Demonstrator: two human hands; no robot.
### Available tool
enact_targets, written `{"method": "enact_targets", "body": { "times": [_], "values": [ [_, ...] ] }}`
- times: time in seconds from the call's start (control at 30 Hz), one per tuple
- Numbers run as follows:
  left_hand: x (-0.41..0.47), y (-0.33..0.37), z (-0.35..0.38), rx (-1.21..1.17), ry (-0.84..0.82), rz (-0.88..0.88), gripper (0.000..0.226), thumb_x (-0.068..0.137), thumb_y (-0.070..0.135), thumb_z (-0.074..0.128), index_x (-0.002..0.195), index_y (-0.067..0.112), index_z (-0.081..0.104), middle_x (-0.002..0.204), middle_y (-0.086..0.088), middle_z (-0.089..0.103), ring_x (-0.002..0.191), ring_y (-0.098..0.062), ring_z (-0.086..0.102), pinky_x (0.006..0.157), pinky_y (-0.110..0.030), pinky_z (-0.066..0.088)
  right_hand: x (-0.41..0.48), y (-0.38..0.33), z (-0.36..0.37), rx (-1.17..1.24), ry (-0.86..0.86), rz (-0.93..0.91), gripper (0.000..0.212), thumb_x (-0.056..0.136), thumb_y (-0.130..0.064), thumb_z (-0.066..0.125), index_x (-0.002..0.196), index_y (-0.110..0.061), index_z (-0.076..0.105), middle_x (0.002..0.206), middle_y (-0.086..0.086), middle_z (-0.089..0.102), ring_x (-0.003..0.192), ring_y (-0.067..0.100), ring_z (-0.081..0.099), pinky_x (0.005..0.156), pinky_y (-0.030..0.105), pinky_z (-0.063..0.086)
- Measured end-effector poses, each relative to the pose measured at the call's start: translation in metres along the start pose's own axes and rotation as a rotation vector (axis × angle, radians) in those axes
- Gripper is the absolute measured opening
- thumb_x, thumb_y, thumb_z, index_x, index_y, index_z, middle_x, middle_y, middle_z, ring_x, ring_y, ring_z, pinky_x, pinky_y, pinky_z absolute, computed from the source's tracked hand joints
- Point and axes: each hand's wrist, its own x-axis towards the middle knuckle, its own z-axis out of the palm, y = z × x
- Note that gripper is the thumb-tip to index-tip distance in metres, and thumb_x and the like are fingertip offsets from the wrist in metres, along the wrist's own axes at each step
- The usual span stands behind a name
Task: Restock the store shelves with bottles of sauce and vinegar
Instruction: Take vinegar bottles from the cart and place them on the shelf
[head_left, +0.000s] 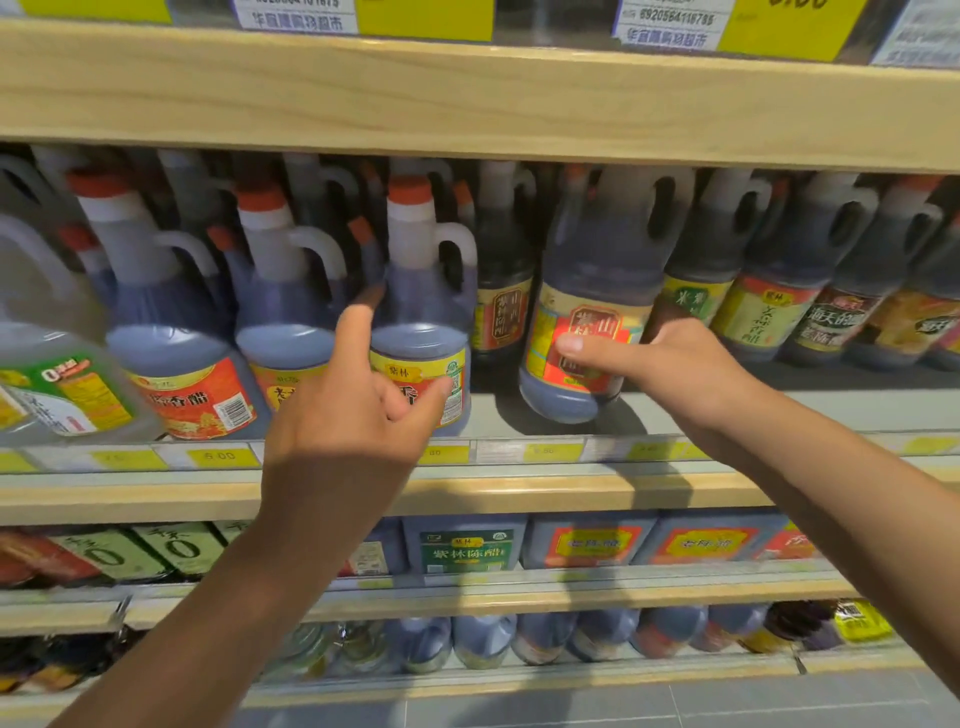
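Right hand (670, 364) is gripping tilted dark vinegar jug (587, 322) (thumb across label); left hand (353, 410) is reaching, fingers loosely spread, holding nothing.

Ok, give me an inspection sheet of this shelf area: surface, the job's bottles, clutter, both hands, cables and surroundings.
Surface: grey shelf deck with yellow price tags along its front edge.
Job's things: tilted dark vinegar jug with red label, base partly lifted off the deck; upright orange-capped jug with yellow label beside it; more dark jugs in rows on both sides.
Clutter: nothing seen.
Hands: right hand grips the tilted jug, thumb across its label; left hand open, fingers against the yellow-labelled jug.
Cables: nothing seen.
Surroundings: wooden shelf above; lower shelves hold boxed vinegar and more bottles.
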Motion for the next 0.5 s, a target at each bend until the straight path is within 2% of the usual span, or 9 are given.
{"method": "enact_targets", "body": {
  "times": [0.1, 0.17, 0.3, 0.5],
  "values": [
    [-0.011, -0.002, 0.000, 0.076, 0.038, 0.051, 0.072, 0.088, 0.047, 0.071, 0.150, 0.020, 0.045, 0.054, 0.008, 0.057, 0.054, -0.013, 0.057, 0.054, -0.039, 0.051, 0.001, 0.015, 0.006, -0.037, 0.011, -0.016, 0.058, 0.069, -0.025, 0.091, 0.122, -0.014, 0.070, 0.100, -0.006, 0.080, 0.091, 0.007, 0.075, 0.073, 0.018, 0.059],
    [-0.011, -0.007, 0.001, 0.081, 0.057, 0.064, 0.068, 0.091, 0.044, 0.070, 0.150, 0.022, 0.046, 0.056, 0.007, 0.059, 0.054, -0.014, 0.057, 0.054, -0.041, 0.052, 0.000, 0.024, 0.008, -0.086, -0.011, -0.032, 0.054, 0.072, -0.021, 0.090, 0.122, -0.015, 0.070, 0.102, -0.005, 0.080, 0.092, 0.008, 0.076, 0.078, 0.023, 0.061],
    [-0.011, -0.013, 0.003, 0.077, 0.098, 0.093, 0.063, 0.093, 0.043, 0.068, 0.149, 0.020, 0.048, 0.060, 0.006, 0.061, 0.057, -0.020, 0.059, 0.057, -0.044, 0.054, -0.001, 0.031, 0.008, -0.186, -0.048, -0.066, 0.052, 0.071, -0.028, 0.091, 0.118, -0.023, 0.072, 0.102, -0.009, 0.079, 0.094, 0.005, 0.075, 0.082, 0.024, 0.061],
    [-0.009, -0.020, 0.008, 0.029, 0.108, 0.094, 0.065, 0.095, 0.046, 0.070, 0.149, 0.016, 0.047, 0.061, 0.001, 0.059, 0.055, -0.027, 0.060, 0.057, -0.046, 0.057, 0.005, 0.029, 0.006, -0.245, -0.099, -0.020, 0.051, 0.069, -0.032, 0.090, 0.116, -0.024, 0.072, 0.101, -0.009, 0.079, 0.094, 0.006, 0.075, 0.087, 0.030, 0.060]
  ]
}}
